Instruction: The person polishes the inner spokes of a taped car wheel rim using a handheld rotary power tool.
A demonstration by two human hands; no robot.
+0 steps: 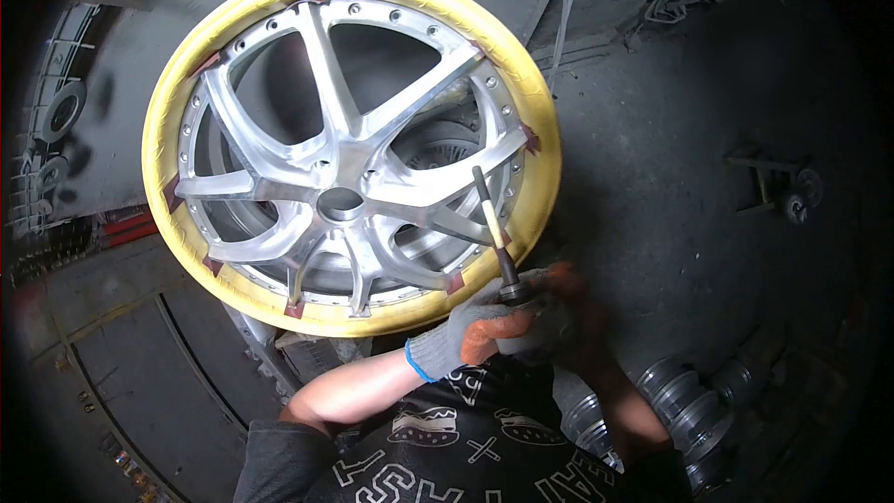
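Observation:
A large silver alloy wheel with branching spokes faces me, its outer rim wrapped in yellow tape. Small dark-red patches sit where the spoke ends meet the rim. My left hand, in a grey and orange glove, is closed around the front of a die grinder. The tool's long thin shaft, with a pale section, points up across the wheel's lower right; I cannot tell whether it touches a spoke. My right hand, gloved too and partly in shadow, is closed around the grinder's body beside the left.
Several shiny wheels lie on the floor at lower right. A small wheeled stand is at far right. Cables hang at the top right. A rack with small wheels runs along the left edge.

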